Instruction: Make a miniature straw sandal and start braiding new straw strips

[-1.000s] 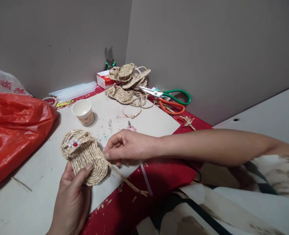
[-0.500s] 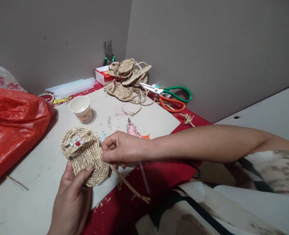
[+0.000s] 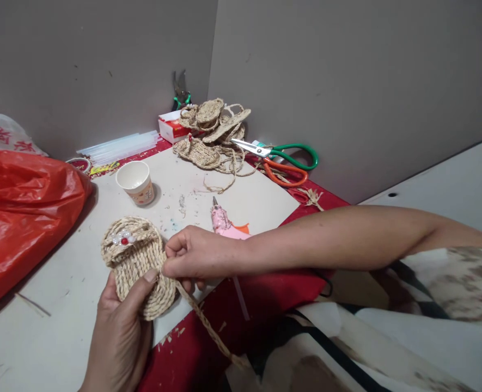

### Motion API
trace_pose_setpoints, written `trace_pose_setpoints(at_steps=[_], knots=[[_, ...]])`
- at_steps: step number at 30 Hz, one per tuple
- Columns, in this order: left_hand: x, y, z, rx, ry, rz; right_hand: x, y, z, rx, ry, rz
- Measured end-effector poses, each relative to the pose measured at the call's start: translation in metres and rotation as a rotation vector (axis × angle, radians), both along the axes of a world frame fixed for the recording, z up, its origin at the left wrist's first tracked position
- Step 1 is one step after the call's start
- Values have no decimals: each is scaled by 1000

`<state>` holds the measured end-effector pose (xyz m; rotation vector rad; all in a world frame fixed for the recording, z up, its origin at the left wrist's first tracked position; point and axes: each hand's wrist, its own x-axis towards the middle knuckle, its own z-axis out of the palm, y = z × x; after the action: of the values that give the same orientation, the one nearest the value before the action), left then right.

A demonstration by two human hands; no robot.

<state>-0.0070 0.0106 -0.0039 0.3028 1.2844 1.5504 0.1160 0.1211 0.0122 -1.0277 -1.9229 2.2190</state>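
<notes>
A small woven straw slipper (image 3: pixel 138 272) is tilted above the board, its strap decorated with white beads and one red bead. My left hand (image 3: pixel 120 321) grips it from below, thumb pressed on the sole and fingers hidden behind. At the slipper's right edge, my right hand (image 3: pixel 191 253) is closed, thumb and forefinger pinching the braided straw cord (image 3: pixel 208 326) where it meets the sole. The cord's loose end trails down to the right over the red cloth. Just beyond my right wrist lies a pink glue gun (image 3: pixel 224 222), partly covered by the forearm.
A paper cup (image 3: pixel 135 184) stands on the white board (image 3: pixel 175 218). Behind are woven straw pieces (image 3: pixel 208 136), scissors (image 3: pixel 284 157), pruning shears (image 3: pixel 181 90), a small box (image 3: pixel 171 128) and clear glue sticks (image 3: pixel 120 148). A red plastic bag (image 3: pixel 28 212) fills the left.
The slipper and both hands have shifted slightly down and left. The cord's loose end hangs lower, and more of the glue gun shows.
</notes>
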Motion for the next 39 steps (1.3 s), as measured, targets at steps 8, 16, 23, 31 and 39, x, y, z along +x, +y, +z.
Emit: trace_pose_setpoints(at_steps=[8, 16, 23, 31, 39], knots=[[-1, 0, 1, -55, 47, 23, 1, -2, 5, -113, -11, 36], [-2, -1, 0, -86, 81, 9, 6, 1, 7, -323, 25, 97], [-2, 5, 3, -60, 50, 58, 32, -1, 9, 432, 152, -75], [-3, 6, 1, -46, 42, 72, 42, -3, -5, 1248, 303, 329], [-3, 4, -4, -69, 69, 85, 31, -1, -6, 1236, 459, 425]])
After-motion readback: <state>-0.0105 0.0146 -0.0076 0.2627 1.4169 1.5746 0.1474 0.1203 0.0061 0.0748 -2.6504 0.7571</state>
